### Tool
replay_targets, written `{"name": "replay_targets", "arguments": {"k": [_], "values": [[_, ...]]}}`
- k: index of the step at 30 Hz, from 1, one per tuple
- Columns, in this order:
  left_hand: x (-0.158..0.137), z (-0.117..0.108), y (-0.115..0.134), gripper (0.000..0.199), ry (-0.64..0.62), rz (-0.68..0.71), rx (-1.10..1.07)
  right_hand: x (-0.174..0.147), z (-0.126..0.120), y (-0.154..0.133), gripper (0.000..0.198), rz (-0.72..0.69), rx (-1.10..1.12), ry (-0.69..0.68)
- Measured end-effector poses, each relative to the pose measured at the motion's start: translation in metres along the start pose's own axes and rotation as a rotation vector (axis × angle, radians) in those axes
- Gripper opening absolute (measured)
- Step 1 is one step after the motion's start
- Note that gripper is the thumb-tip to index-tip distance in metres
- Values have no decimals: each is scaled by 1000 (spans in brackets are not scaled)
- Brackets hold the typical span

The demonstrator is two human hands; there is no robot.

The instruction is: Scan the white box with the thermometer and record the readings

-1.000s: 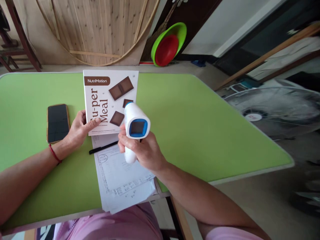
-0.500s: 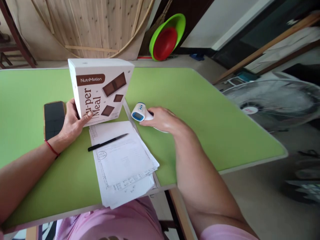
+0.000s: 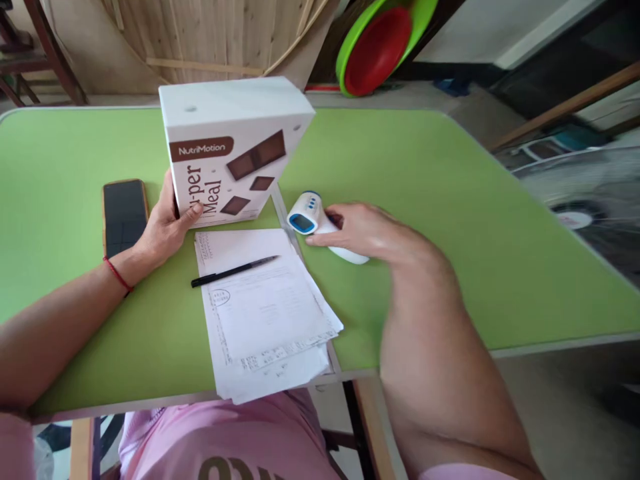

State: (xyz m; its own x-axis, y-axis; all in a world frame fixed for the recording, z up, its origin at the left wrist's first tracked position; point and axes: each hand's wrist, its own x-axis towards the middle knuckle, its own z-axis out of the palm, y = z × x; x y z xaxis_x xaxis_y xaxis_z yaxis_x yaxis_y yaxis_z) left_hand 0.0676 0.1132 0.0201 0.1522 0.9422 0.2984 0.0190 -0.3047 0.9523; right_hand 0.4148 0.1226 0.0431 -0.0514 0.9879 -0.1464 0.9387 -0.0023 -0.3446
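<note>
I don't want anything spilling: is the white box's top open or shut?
Shut: the white box shows a flat top panel with no flap raised. Its back is hidden.

A dark-screened phone [image 3: 124, 217] in a tan case lies on the green table [image 3: 425, 287], left of overlapping papers [image 3: 270, 313]. A black pen [image 3: 235, 271] slants across them. Beyond the far edge, a red basin [image 3: 379, 52] overlaps a green basin [image 3: 423, 20] near a wooden panel [image 3: 210, 33]; a fan [image 3: 575, 219] stands right.
</note>
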Motion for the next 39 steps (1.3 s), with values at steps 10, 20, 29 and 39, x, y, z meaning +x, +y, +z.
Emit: {"name": "replay_targets", "arguments": {"k": [10,20,29,39], "values": [[0,-1,-22,98,72,-100,-12,-52,29,-60,18,-747,87,164],[7,-2,-32,139,-53,11,136,-59,33,-81,9,-761,334,108],[6,-1,-20,149,-91,42,219,-77,55,-127,9,-329,893,79],[13,2,-36,136,27,16,121,-68,79,-129,33,-299,827,133]]}}
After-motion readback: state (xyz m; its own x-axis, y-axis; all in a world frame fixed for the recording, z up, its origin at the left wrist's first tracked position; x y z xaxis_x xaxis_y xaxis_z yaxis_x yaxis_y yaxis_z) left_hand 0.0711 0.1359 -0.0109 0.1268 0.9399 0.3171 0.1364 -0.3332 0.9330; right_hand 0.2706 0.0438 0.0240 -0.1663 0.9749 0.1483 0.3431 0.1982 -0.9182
